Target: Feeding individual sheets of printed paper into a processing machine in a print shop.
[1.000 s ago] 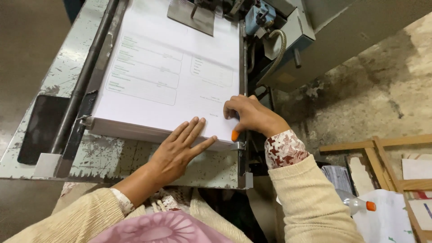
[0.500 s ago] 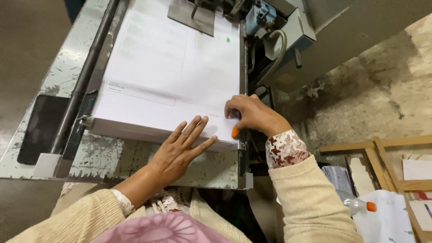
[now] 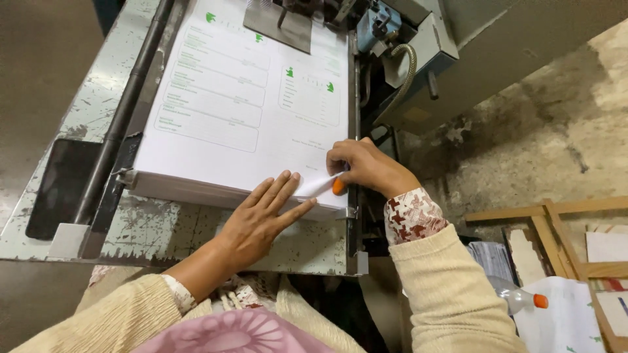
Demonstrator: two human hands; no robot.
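Observation:
A thick stack of white printed sheets (image 3: 242, 111) lies on a worn metal machine table (image 3: 157, 225). My left hand (image 3: 265, 212) rests flat with fingers spread on the stack's near edge. My right hand (image 3: 363, 167) sits at the stack's near right corner, pinching and lifting the corner of the top sheet (image 3: 314, 186); an orange tip (image 3: 338, 187) shows on the thumb. Both sleeves are cream knit.
A grey machine housing with a flexible hose (image 3: 405, 65) stands at the right of the stack. A dark metal rail (image 3: 124, 111) runs along the left. On the floor to the right lie wooden frames (image 3: 556, 222), paper and a plastic bottle with an orange cap (image 3: 520, 299).
The top sheet's near right corner is now lifted between my right fingers. A printed sheet again shows on top after a blurred, moving one half a second ago. My left hand has barely moved.

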